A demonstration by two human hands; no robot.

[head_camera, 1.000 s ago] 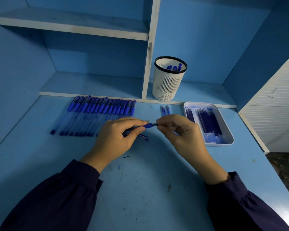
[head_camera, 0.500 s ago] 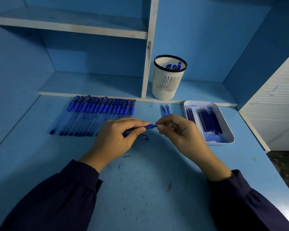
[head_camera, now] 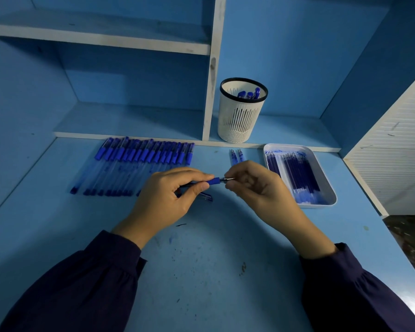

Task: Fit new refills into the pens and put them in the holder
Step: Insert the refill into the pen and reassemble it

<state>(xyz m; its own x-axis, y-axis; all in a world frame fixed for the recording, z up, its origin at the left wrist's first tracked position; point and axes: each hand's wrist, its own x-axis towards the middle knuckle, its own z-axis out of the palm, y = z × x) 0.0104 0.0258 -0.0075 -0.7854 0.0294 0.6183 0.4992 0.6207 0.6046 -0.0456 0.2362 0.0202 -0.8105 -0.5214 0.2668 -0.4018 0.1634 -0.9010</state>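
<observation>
Pen point(head_camera: 215, 181) barrel — hidden in left hand point(head_camera: 168, 197) | tip — pinched by right hand point(head_camera: 256, 188)

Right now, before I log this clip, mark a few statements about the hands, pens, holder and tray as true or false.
1. The left hand grips a pen near its blue grip. True.
2. The holder on the shelf is empty. False: blue pen tops show inside it.
3. The tray of refills sits on the desk, right of the right hand. True.
4. The right hand rests flat on the desk. False: it pinches the pen's metal tip.
5. The row of pens stands upright on the shelf. False: they lie flat on the desk.
</observation>
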